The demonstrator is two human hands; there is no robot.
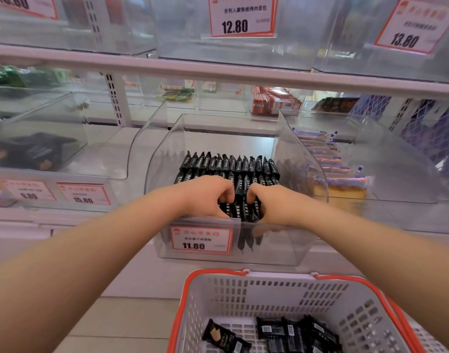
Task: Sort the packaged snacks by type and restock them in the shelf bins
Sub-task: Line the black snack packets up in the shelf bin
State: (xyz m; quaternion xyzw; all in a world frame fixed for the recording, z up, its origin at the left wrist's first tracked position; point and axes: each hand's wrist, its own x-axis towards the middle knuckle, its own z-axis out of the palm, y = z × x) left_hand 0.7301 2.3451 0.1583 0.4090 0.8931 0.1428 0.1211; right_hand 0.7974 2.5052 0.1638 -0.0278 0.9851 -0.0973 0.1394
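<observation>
Together, both hands' fingers (227, 197) curl round black packets (240, 207).

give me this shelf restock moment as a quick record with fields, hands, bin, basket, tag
left hand: fingers curled on the black snack packs, front row
right hand: fingers curled on the same packs from the other side
bin: clear plastic bin, packs standing upright in rows
price tag: on the bin front, reads 11.80
basket: grey basket with orange rim below the bin, a few loose black packs lying in it
right neighbour bin: wrapped cake slices
</observation>
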